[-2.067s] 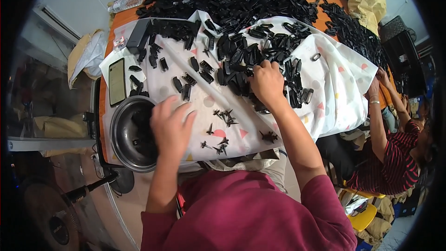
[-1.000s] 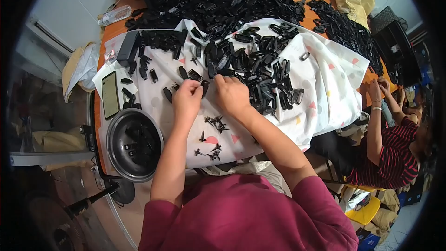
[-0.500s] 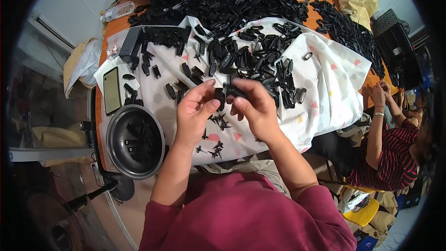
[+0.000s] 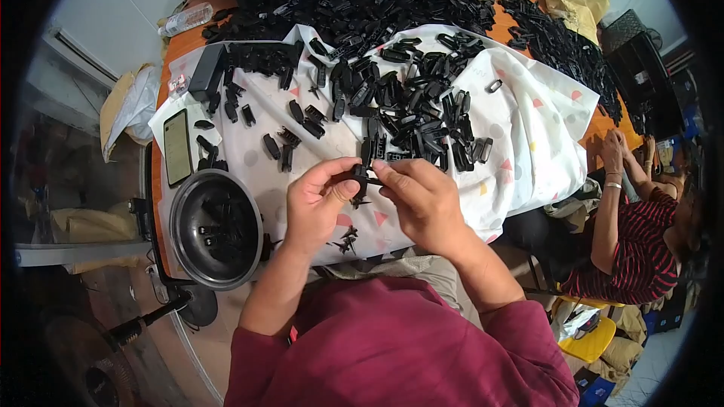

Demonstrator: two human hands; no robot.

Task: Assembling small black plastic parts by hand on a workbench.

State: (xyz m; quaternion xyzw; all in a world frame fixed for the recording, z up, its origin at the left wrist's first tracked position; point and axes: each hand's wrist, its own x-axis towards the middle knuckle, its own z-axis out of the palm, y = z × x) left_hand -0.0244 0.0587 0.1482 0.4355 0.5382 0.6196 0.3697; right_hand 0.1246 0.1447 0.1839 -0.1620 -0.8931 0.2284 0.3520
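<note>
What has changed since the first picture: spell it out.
The left hand has moved right from beside the bowl; the right hand has drawn back from the pile of black parts toward the body. They now meet, fingertips on a small black part. The bowl and phone stayed put.

- Our bare left hand point(image 4: 318, 202) has moved away from the round, dark metal bowl point(image 4: 187, 258)
- Our bare right hand point(image 4: 424, 207) has come off the heaped black plastic casings point(image 4: 430, 94)
- Both have drawn together, fingertips on a small black plastic part point(image 4: 362, 174)
</note>
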